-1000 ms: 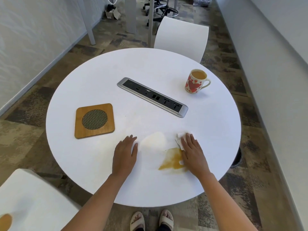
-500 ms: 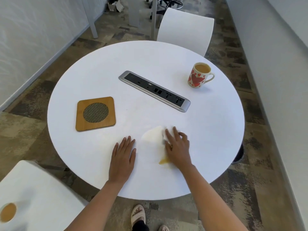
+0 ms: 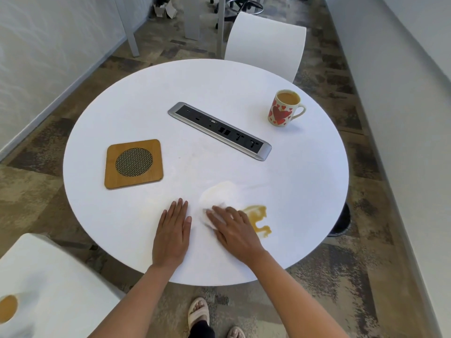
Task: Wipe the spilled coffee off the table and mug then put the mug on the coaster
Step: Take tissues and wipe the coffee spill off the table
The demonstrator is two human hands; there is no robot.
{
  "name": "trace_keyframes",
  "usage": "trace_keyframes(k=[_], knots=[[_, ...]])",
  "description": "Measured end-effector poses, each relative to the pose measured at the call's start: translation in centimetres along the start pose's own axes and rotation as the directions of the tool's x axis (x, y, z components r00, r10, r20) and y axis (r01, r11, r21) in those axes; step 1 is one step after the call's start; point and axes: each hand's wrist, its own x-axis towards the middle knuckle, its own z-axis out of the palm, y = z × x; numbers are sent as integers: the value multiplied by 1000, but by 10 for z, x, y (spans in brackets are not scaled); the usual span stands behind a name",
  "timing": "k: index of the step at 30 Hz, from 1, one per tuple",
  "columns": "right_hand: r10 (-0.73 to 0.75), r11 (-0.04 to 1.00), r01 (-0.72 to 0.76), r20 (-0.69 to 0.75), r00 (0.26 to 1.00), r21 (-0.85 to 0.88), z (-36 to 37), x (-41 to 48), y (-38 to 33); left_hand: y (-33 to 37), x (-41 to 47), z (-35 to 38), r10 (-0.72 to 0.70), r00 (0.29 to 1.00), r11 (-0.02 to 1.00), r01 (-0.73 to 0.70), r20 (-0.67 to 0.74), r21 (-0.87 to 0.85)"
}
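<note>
A brown coffee spill lies on the round white table near its front edge. My right hand presses a white tissue flat on the table just left of the spill, fingers straight. My left hand rests flat on the table beside it, holding nothing. A faint wet smear shows above my right hand. The white mug with red hearts, full of coffee, stands at the far right. The square wooden coaster with a mesh centre lies at the left.
A silver power strip is set diagonally in the table's middle. A white chair stands behind the table. Another white seat with a coffee stain is at my lower left. My sandalled feet are under the front edge.
My right hand has swept the tissue leftward across the spill, uncovering its right part and smearing it. My left hand has stayed flat in place.
</note>
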Motion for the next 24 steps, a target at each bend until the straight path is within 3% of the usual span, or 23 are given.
trace_keyframes(k=[3,6,10,13,16,18,20,24], knots=[[129,987,-122,-60,990,105,0,1,26,-1,0,1,0,1000,1000,0,1,12],[264,963,-259,-69,962,74,-4,-10,63,-2,-1,2,3,1000,1000,-3,7,17],[572,813,-557,-50,819,170,2,-34,86,-3,-1,2,5,1000,1000,-5,16,7],[651,750,-628,-57,757,208,3,-33,59,-2,0,2,11,1000,1000,-11,13,21],[542,816,-511,-51,839,269,5,-24,10,-2,0,3,14,1000,1000,-14,16,27],[378,879,-374,48,925,296,6,-20,-25,-3,1,3,10,1000,1000,-10,15,21],[203,932,-211,55,978,294,7,-21,-47,-3,1,3,8,1000,1000,-8,17,8],[-81,983,69,62,995,173,-3,-32,-37,-5,1,3,10,1000,1000,-10,16,5]])
